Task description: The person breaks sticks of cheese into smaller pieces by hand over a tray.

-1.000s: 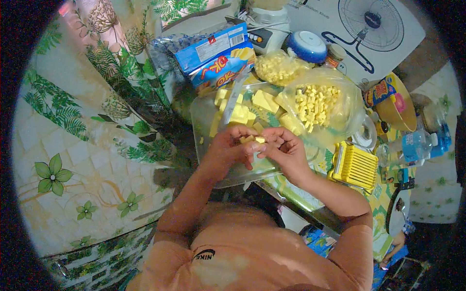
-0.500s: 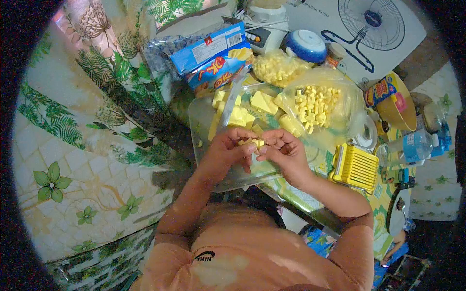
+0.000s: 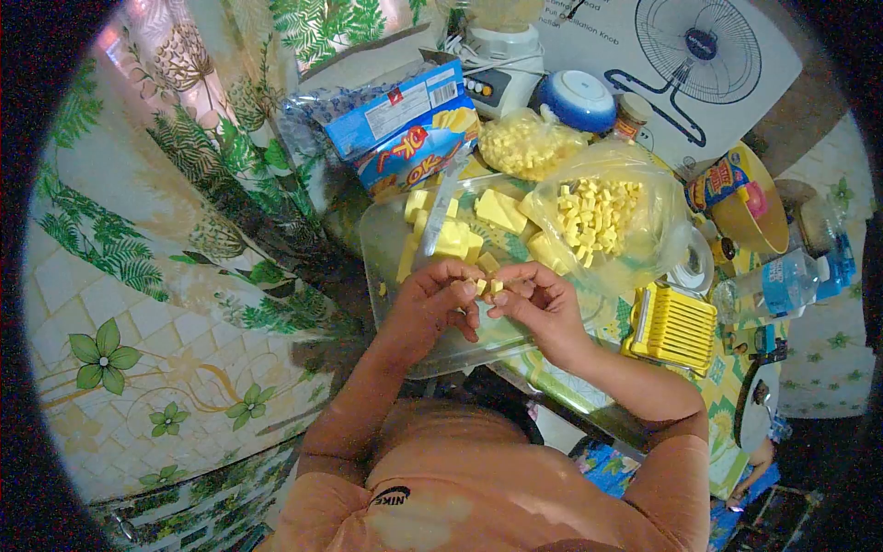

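Observation:
My left hand (image 3: pixel 425 302) is closed in a pinch on a small piece of yellow cheese (image 3: pixel 480 287). Facing it, my right hand (image 3: pixel 541 308) pinches another small cheese piece (image 3: pixel 498 286), with a narrow gap between the two. Both hands are over the near part of a clear plastic tray (image 3: pixel 375 267). Behind them in the tray are larger yellow cheese blocks (image 3: pixel 501 211), and a knife (image 3: pixel 439 216) rests across some of them. To the right, an open plastic bag (image 3: pixel 667 207) holds many small cheese pieces (image 3: pixel 600 221).
A second bag of yellow bits (image 3: pixel 529 145) stands behind, near a blue bowl (image 3: pixel 578 94) and a blue box (image 3: pixel 405 120). At right are a yellow slotted slicer (image 3: pixel 674 327), a yellow tub (image 3: pixel 768 207) and a plastic bottle (image 3: pixel 773 283). A fan carton (image 3: pixel 635 55) stands at the back.
The cheese between my fingertips, close together before, now shows as two pieces slightly apart. My hands have moved little; the view has shifted slightly.

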{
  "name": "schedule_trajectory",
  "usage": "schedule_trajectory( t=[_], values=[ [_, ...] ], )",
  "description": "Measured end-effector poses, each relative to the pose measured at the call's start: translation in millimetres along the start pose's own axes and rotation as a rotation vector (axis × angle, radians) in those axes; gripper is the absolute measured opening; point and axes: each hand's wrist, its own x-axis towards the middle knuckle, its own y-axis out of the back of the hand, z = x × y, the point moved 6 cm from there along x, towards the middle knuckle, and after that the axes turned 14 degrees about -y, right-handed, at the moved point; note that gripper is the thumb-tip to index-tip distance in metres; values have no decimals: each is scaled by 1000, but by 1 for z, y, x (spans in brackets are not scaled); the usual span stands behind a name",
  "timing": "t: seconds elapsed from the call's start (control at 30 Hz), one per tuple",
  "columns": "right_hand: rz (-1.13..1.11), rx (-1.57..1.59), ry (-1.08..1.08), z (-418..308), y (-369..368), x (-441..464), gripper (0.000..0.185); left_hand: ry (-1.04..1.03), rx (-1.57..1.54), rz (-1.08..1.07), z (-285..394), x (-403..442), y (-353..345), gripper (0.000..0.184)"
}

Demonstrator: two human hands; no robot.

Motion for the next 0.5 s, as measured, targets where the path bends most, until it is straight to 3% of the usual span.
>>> schedule_trajectory(
  t=[0.5],
  values=[
    [38, 50, 22, 3, 0, 2, 19, 17, -61, -11, -5, -1, 3, 15]
  ],
)
